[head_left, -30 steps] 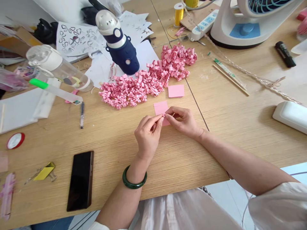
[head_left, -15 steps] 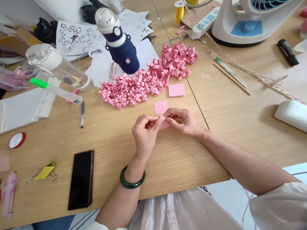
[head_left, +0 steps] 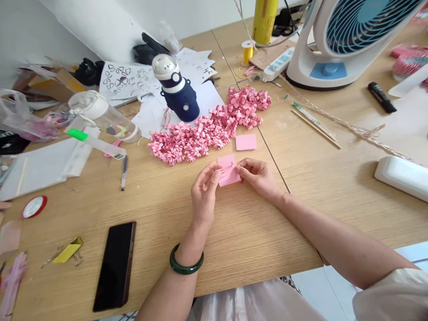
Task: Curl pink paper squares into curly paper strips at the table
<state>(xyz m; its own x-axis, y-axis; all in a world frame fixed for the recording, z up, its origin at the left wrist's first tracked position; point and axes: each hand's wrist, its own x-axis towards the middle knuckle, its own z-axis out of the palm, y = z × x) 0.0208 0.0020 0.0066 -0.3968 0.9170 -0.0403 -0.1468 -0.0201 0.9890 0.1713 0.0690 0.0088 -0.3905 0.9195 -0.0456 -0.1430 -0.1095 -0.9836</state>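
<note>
A small piece of pink paper (head_left: 229, 179) with slits cut into it is stretched between my two hands. My left hand (head_left: 204, 192) pinches its left edge between thumb and fingers. At its right edge my right hand (head_left: 259, 177) is closed in a pinch, with a small curled bit by the fingertips. Partly hidden behind it lies another pink paper piece (head_left: 226, 159). Farther off is a pink paper stack (head_left: 246, 142). A long heap of curled pink paper flowers (head_left: 192, 140) spreads across the table beyond my hands.
A navy bottle (head_left: 182, 101) and a clear bottle (head_left: 109, 117) stand at the back left. A phone (head_left: 115, 266) and a binder clip (head_left: 69, 250) lie near the front left. At the right are a fan (head_left: 321, 73), wooden sticks (head_left: 316, 129) and a marker (head_left: 381, 97).
My hands have moved apart, uncovering the slit pink paper between them. The camera has tilted up, so more of the fan and the back of the table shows.
</note>
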